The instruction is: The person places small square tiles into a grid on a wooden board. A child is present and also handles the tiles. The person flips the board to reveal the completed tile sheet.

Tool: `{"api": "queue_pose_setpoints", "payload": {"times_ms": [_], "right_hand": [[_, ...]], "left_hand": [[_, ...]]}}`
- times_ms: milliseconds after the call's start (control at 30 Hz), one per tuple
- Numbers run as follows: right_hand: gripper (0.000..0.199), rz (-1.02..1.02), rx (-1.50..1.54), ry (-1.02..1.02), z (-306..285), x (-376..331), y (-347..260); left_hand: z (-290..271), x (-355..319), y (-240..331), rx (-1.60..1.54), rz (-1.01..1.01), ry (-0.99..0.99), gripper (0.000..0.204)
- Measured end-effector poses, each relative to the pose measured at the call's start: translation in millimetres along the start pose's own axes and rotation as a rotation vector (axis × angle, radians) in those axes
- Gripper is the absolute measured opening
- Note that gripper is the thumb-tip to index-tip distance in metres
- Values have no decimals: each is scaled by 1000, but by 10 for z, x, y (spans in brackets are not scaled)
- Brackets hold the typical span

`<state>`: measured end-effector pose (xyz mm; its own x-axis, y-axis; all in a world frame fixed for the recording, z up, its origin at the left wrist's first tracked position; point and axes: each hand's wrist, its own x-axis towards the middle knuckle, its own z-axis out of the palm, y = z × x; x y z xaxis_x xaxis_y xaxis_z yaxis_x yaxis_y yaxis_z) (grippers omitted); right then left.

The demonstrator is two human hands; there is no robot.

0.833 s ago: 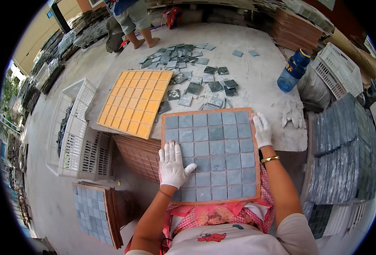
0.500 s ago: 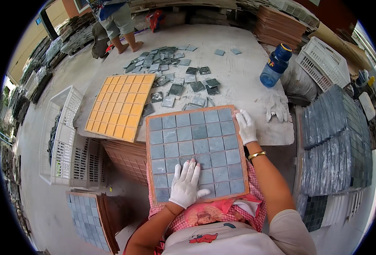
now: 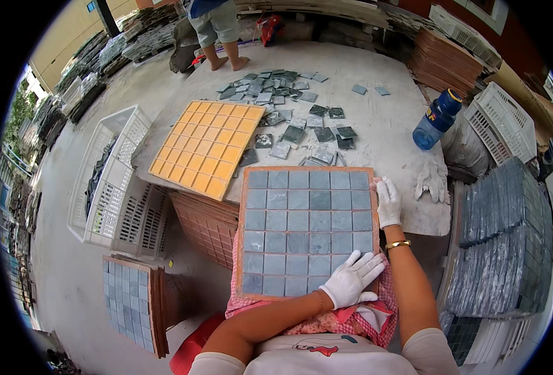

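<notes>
An orange grid tray point(image 3: 208, 149) lies on the concrete table point(image 3: 389, 119), with loose grey tiles point(image 3: 292, 106) scattered beyond it — a blue water bottle point(image 3: 436, 119) stands near the right edge, a spare pair of white gloves point(image 3: 431, 181) below it. White plastic crates point(image 3: 117, 181) sit left; stacked grey tile sheets point(image 3: 502, 244) right.

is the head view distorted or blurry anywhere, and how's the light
Head view: fisheye bends the table edge and crates toward a black rim; the grey tile tray and both gloved hands are sharp; soft, even daylight, no glare; shadow under the table.
</notes>
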<state>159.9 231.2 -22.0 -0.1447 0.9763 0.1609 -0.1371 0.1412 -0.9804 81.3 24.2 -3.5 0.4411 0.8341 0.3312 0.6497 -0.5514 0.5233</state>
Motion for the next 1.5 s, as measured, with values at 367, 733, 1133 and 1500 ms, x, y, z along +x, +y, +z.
{"api": "queue_pose_setpoints", "payload": {"times_ms": [367, 733, 1133, 1500], "right_hand": [[22, -63, -158, -64, -89, 9, -81], [51, -758, -1172, -413, 189, -604, -351], [44, -417, -898, -161, -204, -1095, -481], [31, 354, -673, -106, -367, -1632, -644]], "left_hand": [[-888, -1580, -388, 606, -636, -97, 91], [-790, -1405, -376, 614, -666, -49, 89], [-610, -829, -223, 357, -295, -59, 83], [-1002, -1328, -628, 436, -983, 705, 59]]}}
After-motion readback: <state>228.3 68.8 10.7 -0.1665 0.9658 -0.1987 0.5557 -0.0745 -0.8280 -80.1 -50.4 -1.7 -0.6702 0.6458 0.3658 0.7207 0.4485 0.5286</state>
